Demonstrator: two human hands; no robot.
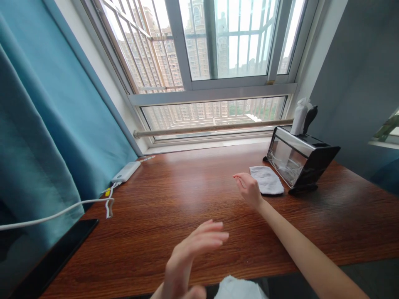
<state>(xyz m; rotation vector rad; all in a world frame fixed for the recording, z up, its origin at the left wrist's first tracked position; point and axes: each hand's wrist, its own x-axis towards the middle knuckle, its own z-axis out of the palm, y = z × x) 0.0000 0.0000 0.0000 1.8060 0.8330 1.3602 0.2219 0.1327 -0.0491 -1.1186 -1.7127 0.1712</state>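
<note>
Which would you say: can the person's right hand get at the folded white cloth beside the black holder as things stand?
Probably yes: the right hand hovers open just left of the white cloth, with only bare table between them.

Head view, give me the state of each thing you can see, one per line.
Left hand: open, empty, blurred, above the desk.
Right hand: open, empty, beside the cloth.
Cloth: lying flat on the desk.
Power bank: flat, cable attached.
Black box: tilted.
Window: shut.
Curtain: drawn aside.
</note>
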